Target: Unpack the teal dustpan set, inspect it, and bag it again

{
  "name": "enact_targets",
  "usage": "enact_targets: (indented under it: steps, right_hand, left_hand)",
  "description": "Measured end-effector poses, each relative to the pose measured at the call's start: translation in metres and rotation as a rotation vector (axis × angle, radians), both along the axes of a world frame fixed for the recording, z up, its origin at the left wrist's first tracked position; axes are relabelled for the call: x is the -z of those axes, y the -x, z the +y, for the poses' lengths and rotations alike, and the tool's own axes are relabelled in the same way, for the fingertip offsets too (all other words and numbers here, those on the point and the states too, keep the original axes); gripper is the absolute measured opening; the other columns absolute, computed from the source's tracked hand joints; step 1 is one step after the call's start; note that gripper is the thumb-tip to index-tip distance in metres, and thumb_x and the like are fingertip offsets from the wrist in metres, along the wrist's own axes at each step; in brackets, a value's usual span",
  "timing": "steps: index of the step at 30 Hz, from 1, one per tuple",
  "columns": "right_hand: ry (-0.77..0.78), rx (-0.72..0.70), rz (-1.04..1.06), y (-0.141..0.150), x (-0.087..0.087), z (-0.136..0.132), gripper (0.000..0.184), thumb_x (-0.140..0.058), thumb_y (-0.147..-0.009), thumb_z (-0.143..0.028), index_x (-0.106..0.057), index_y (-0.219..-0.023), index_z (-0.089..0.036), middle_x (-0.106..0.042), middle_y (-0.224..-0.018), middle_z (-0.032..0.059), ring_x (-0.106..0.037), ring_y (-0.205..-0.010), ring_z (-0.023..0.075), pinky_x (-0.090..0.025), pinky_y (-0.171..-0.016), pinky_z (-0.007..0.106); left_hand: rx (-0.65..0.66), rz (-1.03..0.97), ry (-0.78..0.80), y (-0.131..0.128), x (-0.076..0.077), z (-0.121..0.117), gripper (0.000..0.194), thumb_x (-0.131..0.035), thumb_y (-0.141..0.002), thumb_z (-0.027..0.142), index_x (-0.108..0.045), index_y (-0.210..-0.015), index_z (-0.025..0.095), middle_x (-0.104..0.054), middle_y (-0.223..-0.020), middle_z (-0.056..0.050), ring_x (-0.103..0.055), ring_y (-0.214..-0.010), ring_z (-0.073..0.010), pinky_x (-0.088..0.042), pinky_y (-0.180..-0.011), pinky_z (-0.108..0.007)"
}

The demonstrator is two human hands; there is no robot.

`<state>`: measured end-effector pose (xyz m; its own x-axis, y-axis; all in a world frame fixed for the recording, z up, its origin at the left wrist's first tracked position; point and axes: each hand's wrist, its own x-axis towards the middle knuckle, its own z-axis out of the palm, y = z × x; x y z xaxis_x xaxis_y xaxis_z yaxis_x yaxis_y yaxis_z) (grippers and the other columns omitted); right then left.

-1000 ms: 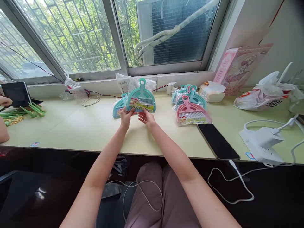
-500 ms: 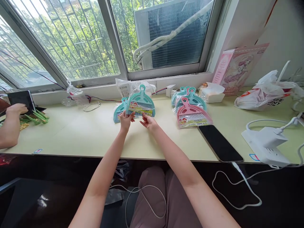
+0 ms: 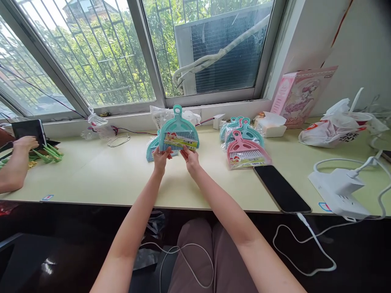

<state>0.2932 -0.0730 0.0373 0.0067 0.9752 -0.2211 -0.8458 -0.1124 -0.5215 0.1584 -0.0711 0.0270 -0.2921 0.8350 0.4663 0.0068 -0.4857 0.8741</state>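
Both my hands hold a teal dustpan and brush set [image 3: 179,125] upright by its lower edge, its handle pointing up. My left hand [image 3: 161,159] pinches the lower left corner, and my right hand [image 3: 190,157] grips the lower right. A printed yellow-green label runs across the set under clear wrap. Behind it, partly hidden, another teal dustpan set [image 3: 152,149] lies on the table. To the right, a pink dustpan set [image 3: 247,154] in clear wrap lies in front of several teal ones [image 3: 252,133].
A black phone [image 3: 282,188] on a cable lies at the table's front edge, beside a white power strip [image 3: 340,199]. Farther back are a tissue pack [image 3: 270,125], a pink box [image 3: 305,97] and a plastic bag [image 3: 326,132]. At left, another person's hand [image 3: 26,143] touches a tablet [image 3: 29,131].
The held teal set has risen slightly and stands more upright. My right hand's fingers have closed on its lower right edge. The camera view has shifted a little.
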Motion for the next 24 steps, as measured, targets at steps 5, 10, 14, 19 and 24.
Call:
enact_targets:
  steps: [5,10,14,19,24]
  right_hand:
    - [-0.128,0.025,-0.033,-0.003,0.002,0.004,0.012,-0.077,-0.074,-0.010,-0.070,-0.081,-0.017,-0.076,-0.086,0.0025,-0.073,-0.093,0.0175,-0.061,-0.096,0.032]
    - [-0.118,0.097,-0.030,-0.005,0.000,0.004,0.011,-0.076,-0.073,-0.012,-0.069,-0.080,-0.017,-0.077,-0.087,0.0038,-0.073,-0.100,0.0202,-0.061,-0.097,0.034]
    - [-0.147,0.124,-0.004,-0.006,-0.002,0.002,0.014,-0.077,-0.072,-0.014,-0.070,-0.084,-0.017,-0.077,-0.091,0.0037,-0.072,-0.103,0.0201,-0.061,-0.099,0.035]
    - [-0.149,0.104,-0.052,-0.012,-0.005,0.006,0.015,-0.075,-0.071,-0.013,-0.069,-0.084,-0.018,-0.077,-0.093,0.0037,-0.072,-0.101,0.0192,-0.060,-0.100,0.036]
    - [-0.211,0.026,-0.155,-0.019,-0.001,0.013,0.025,-0.071,-0.067,-0.006,-0.067,-0.087,-0.020,-0.076,-0.099,0.0019,-0.071,-0.101,0.0186,-0.060,-0.100,0.040]
  left_hand:
    - [-0.013,0.073,0.053,0.003,0.000,0.001,0.037,-0.084,-0.063,0.041,-0.059,-0.075,0.018,-0.062,-0.054,0.001,-0.061,-0.050,-0.0156,-0.046,-0.051,-0.026]
    - [-0.015,0.126,0.079,0.000,-0.003,0.001,0.029,-0.082,-0.063,0.037,-0.061,-0.068,0.018,-0.069,-0.059,-0.004,-0.055,-0.043,-0.0138,-0.047,-0.048,-0.029]
    - [-0.003,0.165,0.054,0.000,-0.004,-0.002,0.030,-0.084,-0.062,0.039,-0.066,-0.067,0.016,-0.071,-0.061,-0.007,-0.056,-0.043,-0.0144,-0.049,-0.047,-0.030]
    - [0.010,0.213,-0.009,-0.006,-0.002,-0.005,0.043,-0.086,-0.064,0.051,-0.068,-0.076,0.014,-0.073,-0.070,-0.010,-0.064,-0.051,-0.0180,-0.054,-0.051,-0.031]
    - [0.153,0.116,-0.069,-0.012,0.002,-0.001,0.072,-0.079,-0.069,0.066,-0.057,-0.120,0.020,-0.073,-0.116,-0.014,-0.076,-0.089,-0.0279,-0.064,-0.064,-0.035]
